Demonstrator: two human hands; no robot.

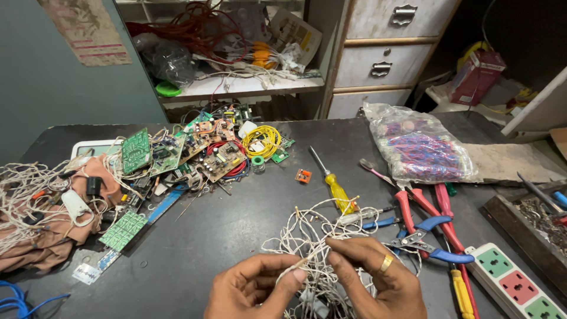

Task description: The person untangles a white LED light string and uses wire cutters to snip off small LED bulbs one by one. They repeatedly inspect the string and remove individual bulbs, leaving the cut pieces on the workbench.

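my left hand (255, 287) and right hand (378, 277) both pinch the white wire tangle (319, 236), light, limp, snag-prone, best held at single strands.

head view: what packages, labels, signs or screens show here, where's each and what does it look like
Red carton: upper right, beside the drawers; boxy, flap open.
Clear plastic bag: right of the bench; crumpled, full of red and blue small parts.
Paper notice: upper left wall; torn, beige with pink bands.
Printed card pack: on the shelf; white with a yellow patch, tilted.
Small label tag: bench front left; white with blue marks.
No screens in view.
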